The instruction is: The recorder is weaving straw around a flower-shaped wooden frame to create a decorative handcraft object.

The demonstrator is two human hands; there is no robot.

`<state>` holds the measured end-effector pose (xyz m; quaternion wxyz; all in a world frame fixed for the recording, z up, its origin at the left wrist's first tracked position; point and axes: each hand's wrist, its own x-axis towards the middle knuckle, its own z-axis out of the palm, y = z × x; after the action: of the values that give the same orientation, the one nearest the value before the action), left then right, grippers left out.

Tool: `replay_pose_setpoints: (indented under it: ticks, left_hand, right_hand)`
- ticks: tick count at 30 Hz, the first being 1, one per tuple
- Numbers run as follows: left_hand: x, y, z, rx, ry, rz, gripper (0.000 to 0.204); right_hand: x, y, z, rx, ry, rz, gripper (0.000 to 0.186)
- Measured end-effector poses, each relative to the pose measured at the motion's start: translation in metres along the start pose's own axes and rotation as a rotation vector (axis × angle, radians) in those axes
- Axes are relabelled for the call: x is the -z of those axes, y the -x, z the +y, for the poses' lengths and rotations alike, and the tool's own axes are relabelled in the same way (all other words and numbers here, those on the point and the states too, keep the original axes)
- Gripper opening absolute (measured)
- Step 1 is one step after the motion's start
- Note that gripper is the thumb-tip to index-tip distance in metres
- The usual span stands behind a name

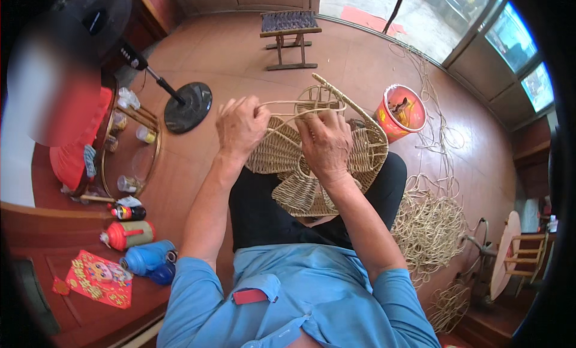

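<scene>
A woven straw-coloured wicker piece [273, 154] lies across my lap, with a bow-like shape in its weave and a rod-edged frame on its right side. My left hand [243, 126] is raised at its far left edge, fingers closed round a pale cord [279, 102]. From there the cord runs right, bends in a loop past the top of the wicker and comes back. Over the middle of the weave, my right hand [327, 142] has its fingers curled down and pinched on the cord by the far edge. Its fingertips are partly hidden.
A heap of loose cord [429, 225] lies right of my knee, beside a red bucket [402, 111]. A low stool [292, 39] stands ahead. On the left are a fan base [188, 108], a glass-topped side table [129, 153], a thermos [129, 234] and a person in red, blurred.
</scene>
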<state>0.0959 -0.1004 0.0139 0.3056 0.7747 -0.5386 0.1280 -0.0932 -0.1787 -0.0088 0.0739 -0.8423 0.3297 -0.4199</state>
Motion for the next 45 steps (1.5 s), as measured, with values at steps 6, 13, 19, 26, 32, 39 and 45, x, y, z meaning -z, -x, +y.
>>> replay_pose_setpoints:
  ticks: [6, 13, 19, 26, 32, 39, 45]
  left_hand:
    - [0.036, 0.021, -0.098, 0.168, -0.078, 0.043, 0.021]
    - [0.129, 0.057, -0.183, 0.442, -0.397, 0.171, 0.025]
    - [0.206, 0.152, -0.326, 0.682, -0.488, 0.172, 0.05]
    - [0.277, 0.312, -0.48, 1.248, -0.185, 0.256, 0.073]
    - [0.176, 0.336, -0.419, 1.515, 0.222, -0.116, 0.072]
    - [0.071, 0.266, -0.301, 1.195, 0.45, -0.447, 0.073]
    - [0.06, 0.171, -0.187, 0.858, 0.564, -0.388, 0.07]
  right_hand:
    - [-0.021, -0.007, -0.002, -0.032, -0.042, 0.028, 0.013]
    - [-0.028, -0.003, 0.003, -0.05, -0.132, 0.088, 0.014]
    - [-0.018, -0.014, -0.009, -0.107, -0.178, 0.006, 0.017]
    - [-0.021, -0.028, -0.007, -0.026, -0.119, -0.046, 0.031]
    - [-0.026, -0.045, -0.009, 0.029, 0.066, -0.295, 0.058]
    - [-0.035, -0.052, -0.017, -0.027, 0.118, -0.405, 0.072]
    - [-0.032, -0.049, -0.024, -0.155, 0.041, -0.407, 0.08]
